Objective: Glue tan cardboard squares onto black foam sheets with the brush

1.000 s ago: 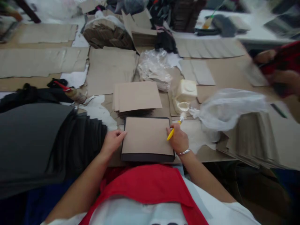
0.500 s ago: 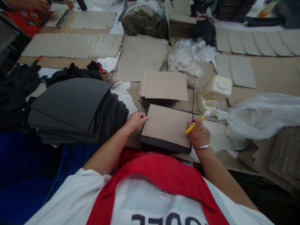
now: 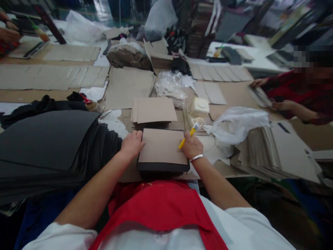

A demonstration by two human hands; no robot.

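Beyond the far edge of my worktable, I saw greenish floor catching pale light and, near the far right corner, a white table

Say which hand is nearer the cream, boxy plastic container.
Right: the right hand is below the container in view; the left hand is farther away, lower left.

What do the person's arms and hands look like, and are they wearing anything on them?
The left hand and right hand wear no gloves, so the fingers are uncovered. A shiny, silvery bracelet circles the right wrist; none shows on the left. The white sleeves are short and leave the forearms bare.
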